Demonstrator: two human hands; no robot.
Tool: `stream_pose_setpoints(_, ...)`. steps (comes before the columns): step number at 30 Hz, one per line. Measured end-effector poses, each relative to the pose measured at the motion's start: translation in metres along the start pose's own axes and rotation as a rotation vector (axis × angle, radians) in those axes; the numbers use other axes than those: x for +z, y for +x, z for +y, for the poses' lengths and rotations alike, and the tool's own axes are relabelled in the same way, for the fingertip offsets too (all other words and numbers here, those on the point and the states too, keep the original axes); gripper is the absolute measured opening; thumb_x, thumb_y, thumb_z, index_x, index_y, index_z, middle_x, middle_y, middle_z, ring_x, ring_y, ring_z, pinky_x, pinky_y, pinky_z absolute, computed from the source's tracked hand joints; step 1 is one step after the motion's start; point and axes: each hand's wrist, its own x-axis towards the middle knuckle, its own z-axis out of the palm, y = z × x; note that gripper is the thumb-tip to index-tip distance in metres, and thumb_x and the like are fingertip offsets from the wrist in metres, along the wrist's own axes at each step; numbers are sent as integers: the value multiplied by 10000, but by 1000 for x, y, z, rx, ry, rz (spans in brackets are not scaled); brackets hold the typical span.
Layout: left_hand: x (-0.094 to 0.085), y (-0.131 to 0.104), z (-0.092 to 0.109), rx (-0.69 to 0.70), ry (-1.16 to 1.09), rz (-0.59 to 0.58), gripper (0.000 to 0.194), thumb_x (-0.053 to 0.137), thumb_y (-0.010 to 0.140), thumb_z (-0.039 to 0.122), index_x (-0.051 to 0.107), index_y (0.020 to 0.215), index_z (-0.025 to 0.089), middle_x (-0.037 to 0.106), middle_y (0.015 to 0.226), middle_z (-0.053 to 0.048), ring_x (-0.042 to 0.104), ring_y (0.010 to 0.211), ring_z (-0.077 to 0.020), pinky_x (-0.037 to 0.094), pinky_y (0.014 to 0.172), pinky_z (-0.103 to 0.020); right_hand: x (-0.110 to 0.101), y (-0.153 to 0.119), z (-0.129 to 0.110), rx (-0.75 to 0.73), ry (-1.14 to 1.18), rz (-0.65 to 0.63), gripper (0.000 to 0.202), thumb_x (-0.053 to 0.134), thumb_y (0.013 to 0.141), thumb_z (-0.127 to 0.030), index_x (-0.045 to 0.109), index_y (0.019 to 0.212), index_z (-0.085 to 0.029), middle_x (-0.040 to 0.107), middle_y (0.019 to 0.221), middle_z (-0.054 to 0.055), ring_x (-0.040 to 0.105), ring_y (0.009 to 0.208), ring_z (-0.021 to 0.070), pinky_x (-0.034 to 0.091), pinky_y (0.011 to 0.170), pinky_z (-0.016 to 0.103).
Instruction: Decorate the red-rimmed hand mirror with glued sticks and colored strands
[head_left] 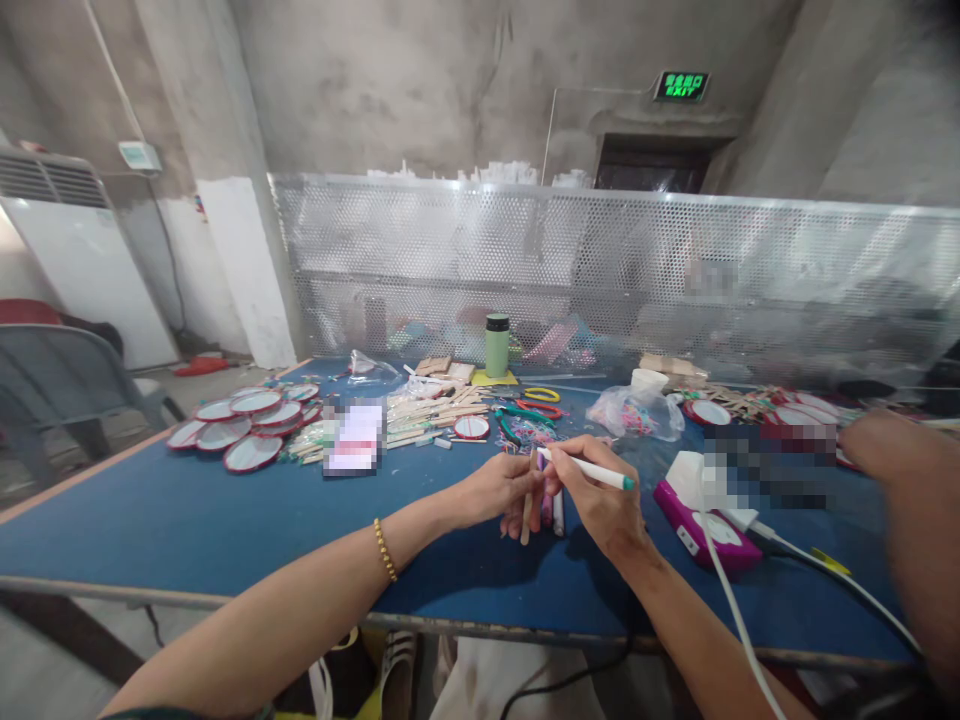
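Note:
My left hand (495, 488) pinches a flat wooden stick (526, 522) upright near the table's front middle. A white marker (596, 468) with a green end is gripped in my right hand (609, 508). Its tip points left and meets the upper part of the stick, though whether it touches I cannot tell. Just below the hands show a purple marker (547, 513) and a white marker (559, 516), partly hidden by my fingers. Beyond the hands lie a small round red-rimmed drum (471, 428) and green-handled pliers (508, 428).
Red-rimmed drums (253, 453) are piled left, beside a phone (355, 440) and many wooden sticks (450, 408). A green bottle (497, 345) stands at the back. To the right are a magenta power strip (709, 530) with cables, a plastic bag (637, 412) and another person's arm (907, 500).

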Motion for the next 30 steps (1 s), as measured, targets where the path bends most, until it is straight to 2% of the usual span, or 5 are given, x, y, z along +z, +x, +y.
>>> stream_pose_setpoints(10,-1,1,-3,-10,-26,-6,547,504,822,708,481,783,162,622,541,-23,549,374,-109,424,373,-195,1,0,0,-2,8,31,191,600,861,-339,640,739,-198,643,546,-16,608,443,127,512,458,229)
stream_pose_setpoints(17,0,1,0,2,-19,-8,602,499,782,761,488,760,159,608,521,-19,529,353,-106,419,358,-197,0,1,0,-22,-7,-10,187,589,868,-325,646,745,-196,641,543,-17,617,464,128,524,494,234)
stream_pose_setpoints(24,0,1,-3,0,-10,5,586,494,803,738,499,752,154,611,523,-30,536,366,-107,420,370,-196,0,0,-2,7,-6,27,184,590,862,-318,639,731,-198,640,544,-21,612,455,125,514,479,228)
stream_pose_setpoints(30,-1,0,-2,-15,5,9,572,475,830,719,500,755,153,612,525,-29,540,371,-105,417,378,-194,0,0,0,2,-9,5,186,585,866,-317,641,732,-200,636,531,-22,611,455,126,513,481,227)
